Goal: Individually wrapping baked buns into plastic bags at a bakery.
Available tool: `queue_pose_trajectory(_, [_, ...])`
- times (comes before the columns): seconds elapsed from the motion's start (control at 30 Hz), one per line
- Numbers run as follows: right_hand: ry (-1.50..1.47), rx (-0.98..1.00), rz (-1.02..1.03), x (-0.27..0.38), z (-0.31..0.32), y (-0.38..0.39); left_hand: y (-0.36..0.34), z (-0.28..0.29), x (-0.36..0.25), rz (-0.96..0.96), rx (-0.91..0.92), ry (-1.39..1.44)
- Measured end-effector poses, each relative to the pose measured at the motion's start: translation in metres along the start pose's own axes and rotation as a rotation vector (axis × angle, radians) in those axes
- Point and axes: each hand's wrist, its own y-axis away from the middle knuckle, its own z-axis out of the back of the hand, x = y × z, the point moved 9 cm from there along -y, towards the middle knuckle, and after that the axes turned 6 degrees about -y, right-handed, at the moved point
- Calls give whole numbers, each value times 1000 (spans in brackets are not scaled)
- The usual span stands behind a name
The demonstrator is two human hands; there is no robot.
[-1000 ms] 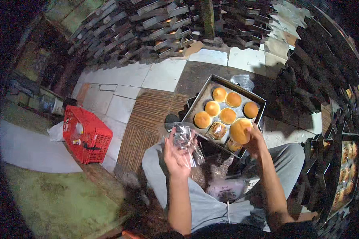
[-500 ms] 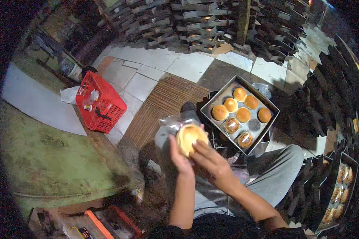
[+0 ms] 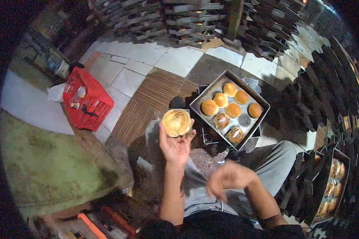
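The fingers of the left hand [image 3: 176, 150] close around a pale round bun [image 3: 176, 123], the thumb at its left side and fingertips at its right. The bun sits to the left of the square metal tray [image 3: 251, 126], well clear of its wall, with its pale face up and dark specks scattered on it. A few dark specks also lie on the palm, and a clear wrapper [image 3: 157, 116] shows at the bun's left edge.

The right hand [image 3: 231, 177] is blurred, on the near side of the tray and over the lap. Its fingers look bent, but I cannot tell whether they are apart or together, or whether they grip anything.

Inside the tray are 8 buns: 6 plain golden ones [image 3: 233, 109] toward the far and side walls, and 2 darker-topped shiny ones [image 3: 235, 135] toward the near corner. A dark round mark is on the tray's floor between the plain and darker ones.

Just beyond the tray's far right wall lies a crumpled clear plastic bag [image 3: 251, 84]. Left of the tray is a brown striped mat [image 3: 159, 88], and farther left a red basket [image 3: 101, 107] with small items inside. To the tray's right, and nearer the person, is 1 longer tray [image 3: 316, 220] filled with glossy brown buns. Beyond the tray, past white floor tiles [image 3: 179, 60], stand dark stacked racks [image 3: 199, 20].
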Motion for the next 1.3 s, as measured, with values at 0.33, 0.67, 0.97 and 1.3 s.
queue_pose_trajectory(0.33, [288,-979,485,-14,52,-32,124,22,-92,-12,-484,-1859])
queue_pose_trajectory(0.67, [870,-1081,654,51,9,-24,118,2,-127,-762,-81,-1209])
queue_pose_trajectory(0.97, [-165,-992,102,-32,85,-59,86,-10,-125,-675,-183,-1279])
queue_pose_trajectory(1.3, [-1081,-619,-112,-179,28,-99,143,110,-109,10,-605,-1278])
